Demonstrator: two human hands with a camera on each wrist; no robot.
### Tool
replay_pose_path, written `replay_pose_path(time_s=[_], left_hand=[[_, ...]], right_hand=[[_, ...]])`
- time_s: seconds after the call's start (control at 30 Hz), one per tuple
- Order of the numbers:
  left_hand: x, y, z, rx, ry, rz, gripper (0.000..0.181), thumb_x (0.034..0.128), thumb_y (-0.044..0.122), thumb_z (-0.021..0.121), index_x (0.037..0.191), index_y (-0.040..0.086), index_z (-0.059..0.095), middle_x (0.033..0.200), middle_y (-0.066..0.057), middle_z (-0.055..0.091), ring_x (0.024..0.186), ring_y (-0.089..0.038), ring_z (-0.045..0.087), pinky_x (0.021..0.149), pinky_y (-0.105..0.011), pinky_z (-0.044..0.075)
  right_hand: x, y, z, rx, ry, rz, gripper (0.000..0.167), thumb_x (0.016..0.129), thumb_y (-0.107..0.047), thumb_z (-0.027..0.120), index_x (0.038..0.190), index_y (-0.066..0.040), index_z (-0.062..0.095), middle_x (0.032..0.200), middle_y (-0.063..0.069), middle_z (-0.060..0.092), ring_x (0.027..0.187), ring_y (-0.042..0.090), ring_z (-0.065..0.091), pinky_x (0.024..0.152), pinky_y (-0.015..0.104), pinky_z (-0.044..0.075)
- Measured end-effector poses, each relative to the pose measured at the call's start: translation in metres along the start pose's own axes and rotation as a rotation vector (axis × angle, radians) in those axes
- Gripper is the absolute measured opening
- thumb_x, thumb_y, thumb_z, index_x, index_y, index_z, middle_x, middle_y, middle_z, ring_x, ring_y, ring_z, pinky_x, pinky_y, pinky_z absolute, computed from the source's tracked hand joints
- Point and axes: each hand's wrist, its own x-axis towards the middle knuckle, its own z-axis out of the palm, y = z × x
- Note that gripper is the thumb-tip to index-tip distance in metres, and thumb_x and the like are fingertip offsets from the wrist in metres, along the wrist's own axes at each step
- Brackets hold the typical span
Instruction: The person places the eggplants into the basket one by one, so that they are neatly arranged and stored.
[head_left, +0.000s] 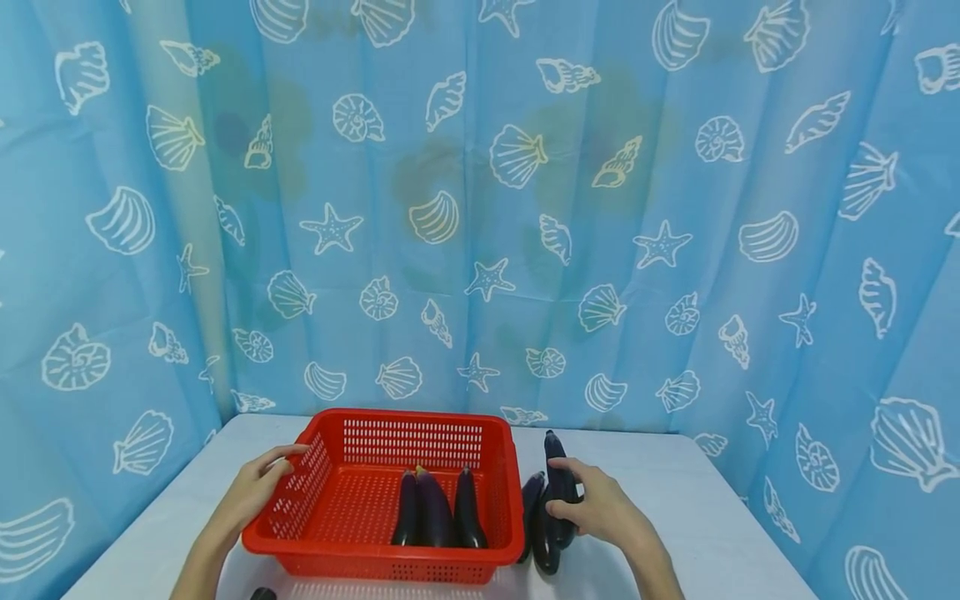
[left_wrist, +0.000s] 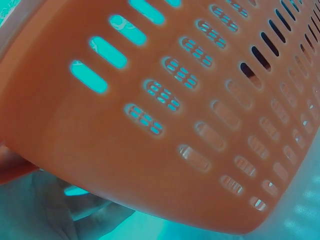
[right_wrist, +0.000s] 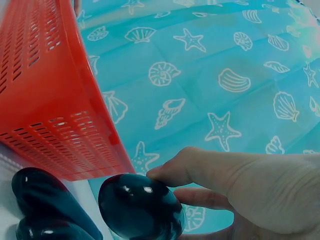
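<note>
Red basket point(head_left: 382, 557), three eggplants point(head_left: 435, 510) inside at near right, left rim gripped by the fingers of the left hand point(head_left: 251, 492); at its right, one held eggplant point(head_left: 559, 483), pinched between thumb and fingers of the right hand point(head_left: 603, 506), beside two loose eggplants point(head_left: 546, 546).

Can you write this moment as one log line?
left hand: holds red basket | right hand: grips eggplant | in basket: three eggplants visible

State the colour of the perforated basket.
The basket is red, seen best in the head view.
</note>
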Motion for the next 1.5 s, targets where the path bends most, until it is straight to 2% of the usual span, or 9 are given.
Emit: replay_pose_path(time_s=[0.2, 0.57, 0.7, 0.83, 0.97, 1.27, 1.5], left_hand=[[-0.001, 0.000, 0.000, 0.002, -0.003, -0.007, 0.045, 0.1018, 0.021, 0.041, 0.144, 0.006, 0.046, 0.145, -0.031, 0.043, 0.104, -0.027, 0.063, 0.082, -0.041, 0.061], [-0.001, -0.001, 0.000, 0.006, -0.011, -0.001, 0.046, 0.1029, 0.025, 0.042, 0.146, 0.008, 0.044, 0.148, -0.029, 0.041, 0.110, -0.031, 0.060, 0.084, -0.042, 0.060], [-0.001, -0.002, -0.001, 0.009, -0.017, 0.000, 0.046, 0.1032, 0.025, 0.041, 0.145, 0.007, 0.044, 0.146, -0.030, 0.042, 0.108, -0.029, 0.061, 0.082, -0.040, 0.061], [-0.001, -0.001, -0.003, 0.004, -0.015, -0.006, 0.047, 0.1033, 0.026, 0.041, 0.146, 0.007, 0.044, 0.144, -0.030, 0.044, 0.103, -0.026, 0.062, 0.081, -0.039, 0.061], [-0.001, 0.000, -0.003, -0.007, -0.023, -0.001, 0.046, 0.1033, 0.025, 0.041, 0.145, 0.006, 0.043, 0.142, -0.031, 0.046, 0.103, -0.025, 0.062, 0.081, -0.039, 0.061], [0.000, -0.001, -0.001, -0.006, -0.026, 0.006, 0.046, 0.1031, 0.024, 0.040, 0.145, 0.005, 0.044, 0.141, -0.031, 0.046, 0.102, -0.026, 0.062, 0.080, -0.040, 0.061], [0.000, 0.000, -0.001, -0.003, -0.021, -0.003, 0.046, 0.1032, 0.024, 0.040, 0.145, 0.005, 0.044, 0.142, -0.031, 0.045, 0.104, -0.027, 0.062, 0.081, -0.040, 0.061]], right_hand=[[-0.001, -0.004, 0.006, 0.016, -0.009, -0.013, 0.063, 0.082, -0.020, 0.077, 0.140, -0.015, 0.052, 0.123, 0.024, 0.060, 0.079, 0.019, 0.064, 0.062, 0.038, 0.061], [-0.007, -0.014, 0.007, 0.056, -0.029, -0.037, 0.060, 0.083, -0.016, 0.074, 0.140, -0.016, 0.053, 0.122, 0.021, 0.061, 0.080, 0.020, 0.062, 0.062, 0.038, 0.061], [-0.007, -0.018, 0.009, 0.082, -0.046, -0.056, 0.061, 0.084, -0.016, 0.073, 0.140, -0.015, 0.052, 0.125, 0.022, 0.060, 0.082, 0.022, 0.063, 0.062, 0.038, 0.061], [-0.006, -0.022, 0.012, 0.084, -0.072, -0.085, 0.061, 0.084, -0.018, 0.072, 0.141, -0.014, 0.051, 0.126, 0.023, 0.059, 0.077, 0.020, 0.061, 0.061, 0.036, 0.061], [-0.007, -0.024, 0.013, 0.075, -0.075, -0.089, 0.062, 0.084, -0.019, 0.072, 0.142, -0.014, 0.050, 0.123, 0.021, 0.061, 0.072, 0.019, 0.060, 0.059, 0.034, 0.060], [-0.007, -0.027, 0.011, 0.091, -0.084, -0.099, 0.062, 0.085, -0.020, 0.072, 0.142, -0.014, 0.050, 0.120, 0.018, 0.062, 0.077, 0.020, 0.061, 0.060, 0.035, 0.060], [-0.005, -0.039, 0.011, 0.111, -0.109, -0.143, 0.063, 0.085, -0.020, 0.072, 0.143, -0.012, 0.049, 0.117, 0.018, 0.062, 0.074, 0.019, 0.062, 0.061, 0.036, 0.061]])
